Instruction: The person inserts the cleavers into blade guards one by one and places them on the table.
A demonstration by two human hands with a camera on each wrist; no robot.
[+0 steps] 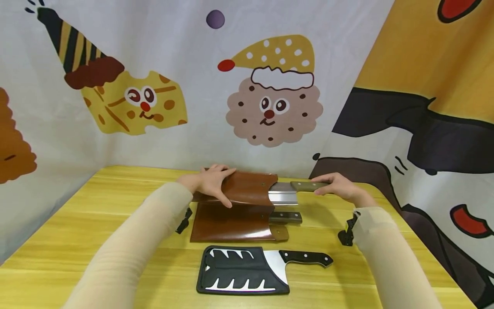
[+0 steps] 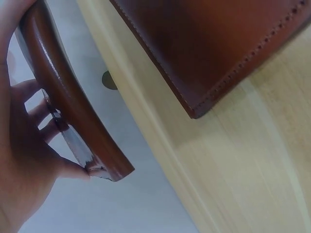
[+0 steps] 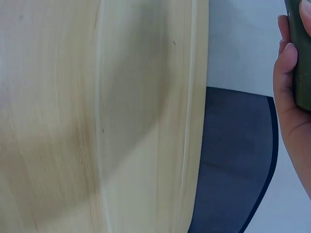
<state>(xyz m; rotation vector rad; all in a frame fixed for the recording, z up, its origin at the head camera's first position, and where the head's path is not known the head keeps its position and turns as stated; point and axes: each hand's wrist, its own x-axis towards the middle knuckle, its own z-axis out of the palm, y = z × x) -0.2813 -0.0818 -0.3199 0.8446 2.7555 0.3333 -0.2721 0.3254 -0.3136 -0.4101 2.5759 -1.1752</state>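
Observation:
My left hand [image 1: 211,184] grips the closed end of a brown leather sheath [image 1: 247,188], thumb on the front; in the left wrist view the fingers wrap over the sheath's edge [image 2: 73,97]. From its open right end juts a cleaver [image 1: 283,198], most of its blade hidden inside. My right hand [image 1: 340,187] holds that cleaver's olive-green handle [image 3: 302,73] by its end. Just in front, on the table, lies a second brown sheath [image 1: 231,225] with a dark knife handle [image 1: 285,217] sticking out and a tan tab at its corner.
Nearest me on the wooden table [image 1: 154,266] is another cleaver with a black handle [image 1: 305,257], its blade in a black slotted cover [image 1: 237,272]. A cartoon-printed cloth [image 1: 193,150] hangs behind the table's back edge.

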